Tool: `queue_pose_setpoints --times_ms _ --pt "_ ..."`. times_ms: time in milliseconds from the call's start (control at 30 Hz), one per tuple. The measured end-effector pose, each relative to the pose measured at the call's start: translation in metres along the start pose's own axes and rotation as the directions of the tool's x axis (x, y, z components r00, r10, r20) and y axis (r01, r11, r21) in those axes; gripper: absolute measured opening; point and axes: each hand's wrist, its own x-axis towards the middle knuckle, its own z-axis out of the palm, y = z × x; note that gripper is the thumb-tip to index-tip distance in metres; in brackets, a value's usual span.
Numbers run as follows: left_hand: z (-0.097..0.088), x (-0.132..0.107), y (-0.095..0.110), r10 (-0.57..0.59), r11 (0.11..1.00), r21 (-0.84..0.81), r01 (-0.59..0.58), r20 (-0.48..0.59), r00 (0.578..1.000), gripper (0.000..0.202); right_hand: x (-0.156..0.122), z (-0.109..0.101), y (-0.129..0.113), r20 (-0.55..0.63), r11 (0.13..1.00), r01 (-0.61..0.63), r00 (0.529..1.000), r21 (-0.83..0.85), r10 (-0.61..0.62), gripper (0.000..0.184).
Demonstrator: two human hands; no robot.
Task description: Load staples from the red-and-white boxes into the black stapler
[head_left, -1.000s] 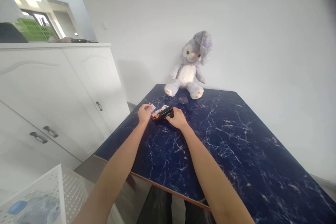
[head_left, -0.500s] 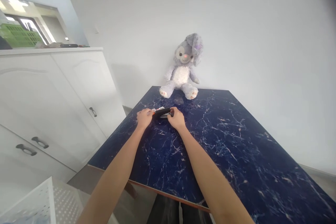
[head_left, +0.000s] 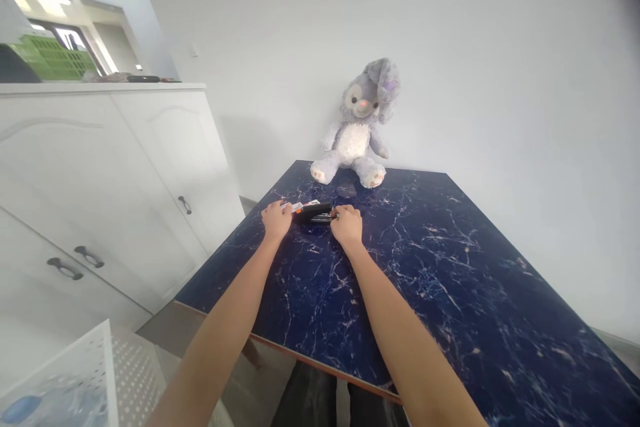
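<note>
A small black box-like object [head_left: 311, 211] with an orange spot and white-and-red cards at its left end lies on the dark blue marbled table [head_left: 440, 280]. My left hand [head_left: 276, 219] is closed on its left end, fingers pinched at the cards. At the right end my right hand [head_left: 346, 223] is closed, gripping a thin black part that sticks out from the object. What exactly the object is I cannot make out.
A grey plush rabbit [head_left: 359, 125] sits at the table's far edge against the white wall. White cabinets [head_left: 100, 180] with dark handles stand at the left, a green crate [head_left: 53, 60] on top. A white perforated bin [head_left: 75, 380] is at lower left.
My right hand has shifted slightly to the right, and a thin black part now shows between it and the black object. The left hand stays on the left end. The camera view swayed.
</note>
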Motion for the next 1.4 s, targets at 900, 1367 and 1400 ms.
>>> queue_pose_setpoints --times_ms 900,1367,1400 --pt "-0.005 0.001 -0.001 -0.219 0.895 -0.410 0.177 -0.056 0.974 0.022 -0.001 -0.017 0.005 -0.121 0.995 -0.096 0.988 -0.003 0.095 0.024" --pt "0.001 0.001 0.015 -0.141 0.509 -0.833 0.217 0.168 0.976 0.033 0.010 -0.011 0.024 -0.216 0.814 -0.155 0.921 0.559 0.324 0.032" --pt "0.001 0.000 0.015 -0.128 0.504 -0.837 0.213 0.172 0.977 0.033 0.009 -0.011 0.023 -0.212 0.809 -0.140 0.927 0.571 0.310 0.032"
